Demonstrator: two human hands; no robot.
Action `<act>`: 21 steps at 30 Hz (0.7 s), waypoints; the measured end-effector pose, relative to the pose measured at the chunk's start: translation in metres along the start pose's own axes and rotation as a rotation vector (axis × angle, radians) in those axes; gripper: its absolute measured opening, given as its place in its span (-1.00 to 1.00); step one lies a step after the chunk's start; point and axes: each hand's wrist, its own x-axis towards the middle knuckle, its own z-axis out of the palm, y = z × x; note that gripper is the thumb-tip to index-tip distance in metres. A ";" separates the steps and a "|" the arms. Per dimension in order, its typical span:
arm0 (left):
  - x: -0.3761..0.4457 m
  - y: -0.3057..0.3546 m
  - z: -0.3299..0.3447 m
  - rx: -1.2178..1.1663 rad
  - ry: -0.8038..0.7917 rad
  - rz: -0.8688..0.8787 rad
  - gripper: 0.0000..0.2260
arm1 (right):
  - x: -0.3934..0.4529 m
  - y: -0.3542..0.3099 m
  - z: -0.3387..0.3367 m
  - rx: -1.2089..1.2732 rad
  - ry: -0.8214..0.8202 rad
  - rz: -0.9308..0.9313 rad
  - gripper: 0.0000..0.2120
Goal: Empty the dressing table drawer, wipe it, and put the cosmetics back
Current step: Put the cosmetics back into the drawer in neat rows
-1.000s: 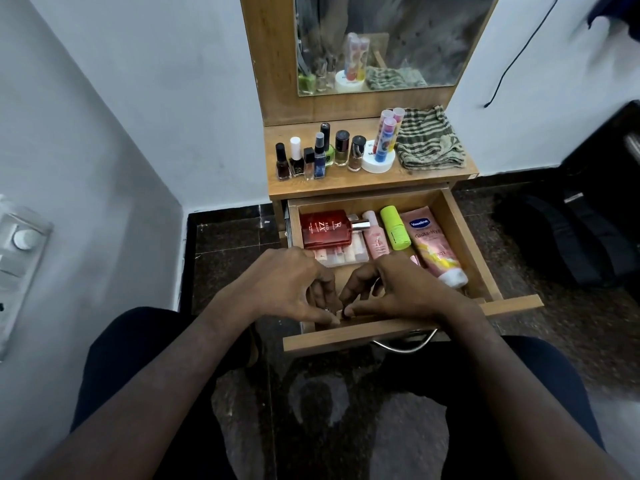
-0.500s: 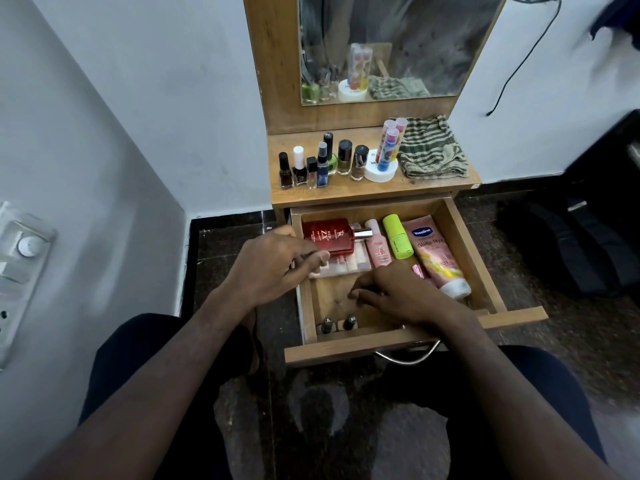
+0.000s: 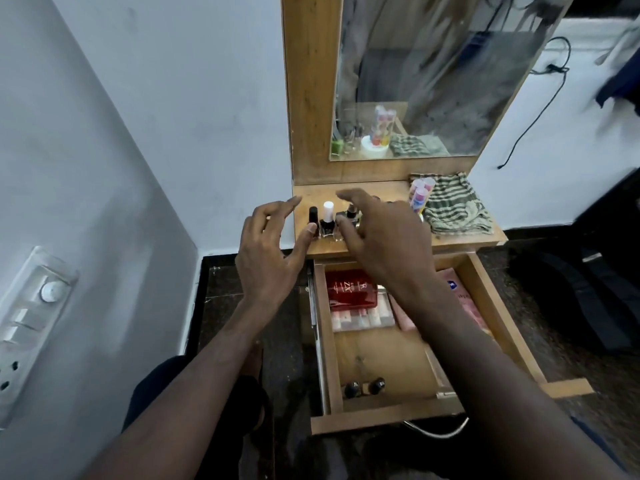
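The wooden drawer [image 3: 327, 344] stands pulled out below the dressing table top [image 3: 460, 239]. Inside lie a red perfume box [image 3: 349, 289], a clear case of small tubes [image 3: 362, 318], a pink tube [image 3: 467, 303] and two small dark-capped bottles [image 3: 363, 388] at the front. Nail polish bottles [image 3: 327, 220] stand in a row on the table top. My left hand [image 3: 268, 252] hovers with spread fingers, its thumb beside the leftmost bottle. My right hand [image 3: 381, 233] reaches over the row, fingers spread, hiding several bottles. Neither hand holds anything.
A striped green cloth [image 3: 453, 206] and a white stand of lip balm tubes [image 3: 420, 194] sit on the table's right. A mirror [image 3: 433, 74] rises behind. A wall switch panel [image 3: 31, 323] is at left, a dark bag [image 3: 595, 292] on the floor at right.
Both hands rose out of the drawer to the bottle row on the table top. The two small bottles they set down stay at the drawer's front. The camera tilted up.
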 end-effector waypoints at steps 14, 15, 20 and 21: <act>0.008 -0.005 -0.003 0.064 0.029 0.018 -0.72 | 0.038 -0.022 0.009 -0.104 -0.157 0.060 -0.70; 0.007 -0.005 -0.004 0.048 0.041 -0.005 -0.72 | 0.038 -0.022 0.011 -0.088 -0.165 0.062 -0.71; -0.002 -0.003 -0.021 -0.075 0.130 -0.022 -0.75 | 0.027 -0.020 -0.005 -0.006 -0.121 0.050 -0.76; -0.007 -0.001 -0.026 -0.096 0.142 -0.013 -0.77 | 0.020 -0.018 -0.013 -0.007 -0.115 0.047 -0.76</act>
